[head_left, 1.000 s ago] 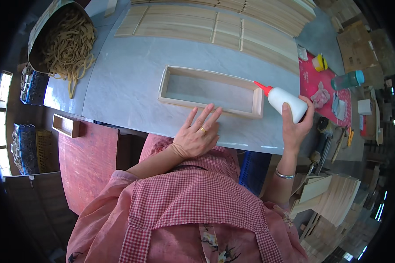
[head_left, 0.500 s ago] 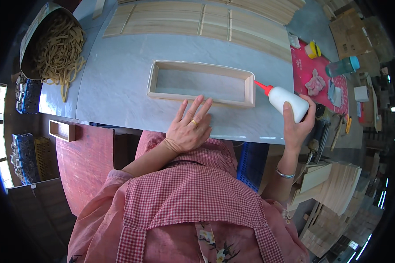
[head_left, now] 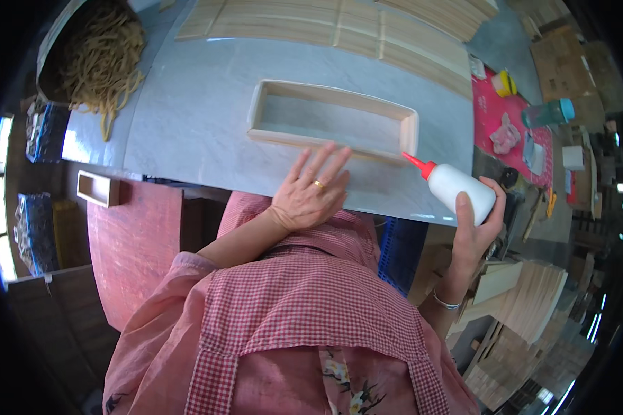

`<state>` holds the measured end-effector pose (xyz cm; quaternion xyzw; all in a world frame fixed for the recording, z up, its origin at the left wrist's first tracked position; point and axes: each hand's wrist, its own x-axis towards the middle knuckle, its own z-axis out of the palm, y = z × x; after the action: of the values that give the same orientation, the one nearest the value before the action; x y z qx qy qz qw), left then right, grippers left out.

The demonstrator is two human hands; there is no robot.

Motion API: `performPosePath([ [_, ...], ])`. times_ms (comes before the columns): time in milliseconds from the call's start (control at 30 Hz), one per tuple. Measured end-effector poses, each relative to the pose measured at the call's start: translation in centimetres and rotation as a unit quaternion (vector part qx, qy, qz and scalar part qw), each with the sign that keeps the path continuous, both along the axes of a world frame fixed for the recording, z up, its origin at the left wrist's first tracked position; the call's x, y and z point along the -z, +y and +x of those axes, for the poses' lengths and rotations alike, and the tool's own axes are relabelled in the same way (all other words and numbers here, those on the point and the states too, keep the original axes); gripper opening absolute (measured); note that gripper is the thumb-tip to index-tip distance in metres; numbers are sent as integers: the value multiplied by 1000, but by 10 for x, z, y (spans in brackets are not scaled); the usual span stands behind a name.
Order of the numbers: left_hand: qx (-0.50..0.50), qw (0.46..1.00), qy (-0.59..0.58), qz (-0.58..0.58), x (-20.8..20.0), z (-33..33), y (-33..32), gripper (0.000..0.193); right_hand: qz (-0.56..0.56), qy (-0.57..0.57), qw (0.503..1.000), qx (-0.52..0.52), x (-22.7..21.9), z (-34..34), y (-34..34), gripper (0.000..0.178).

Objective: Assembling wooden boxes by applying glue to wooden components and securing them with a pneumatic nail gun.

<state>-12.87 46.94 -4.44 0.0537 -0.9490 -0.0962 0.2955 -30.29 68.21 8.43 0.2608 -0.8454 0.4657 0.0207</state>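
On the grey marbled table lies a long rectangular wooden frame (head_left: 339, 95), with the tabletop visible inside it. My left hand (head_left: 310, 194) is at its near side, fingers spread and slightly blurred; the fingertips reach the near wall, though firm contact cannot be made out. My right hand (head_left: 474, 232) is wrapped round a white squeeze bottle (head_left: 462, 192) with a red pointed nozzle (head_left: 419, 165). The bottle is tilted, its tip at the frame's near right corner. Whether anything flows from the tip is too small to see.
Flat wooden boards (head_left: 270, 24) lie along the table's far side. A tub of tan bands (head_left: 104, 62) stands far left. A small wooden box (head_left: 98, 188) sits on a reddish board (head_left: 135, 242) at left. A teal-lidded bottle (head_left: 547, 113) and pink cloth (head_left: 505, 135) are at right.
The bottle's tip has moved from the far part of the frame's right end to its near right corner. My left hand stays by the near side. The whole view has shifted slightly.
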Motion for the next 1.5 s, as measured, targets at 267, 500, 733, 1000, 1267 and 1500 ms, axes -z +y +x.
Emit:
performPosePath([
  [267,33,998,-50,5,6,-3,0,32,-114,-111,978,-138,28,59,-109,51],
  [500,49,999,-21,-5,10,-1,-3,32,-129,-102,963,-212,38,73,-153,52],
  [733,54,998,-14,0,11,-2,-4,32,-89,-88,969,-212,33,67,-146,49],
  [1000,45,999,-14,1,5,-5,-4,32,-75,-39,983,-165,26,52,-111,48],
  [1267,24,999,-29,4,-6,-6,-2,33,-53,-27,993,-105,19,39,-73,46],
  [1500,27,998,-48,4,-9,-7,-2,35,-41,-14,998,-51,15,29,-38,46],
])
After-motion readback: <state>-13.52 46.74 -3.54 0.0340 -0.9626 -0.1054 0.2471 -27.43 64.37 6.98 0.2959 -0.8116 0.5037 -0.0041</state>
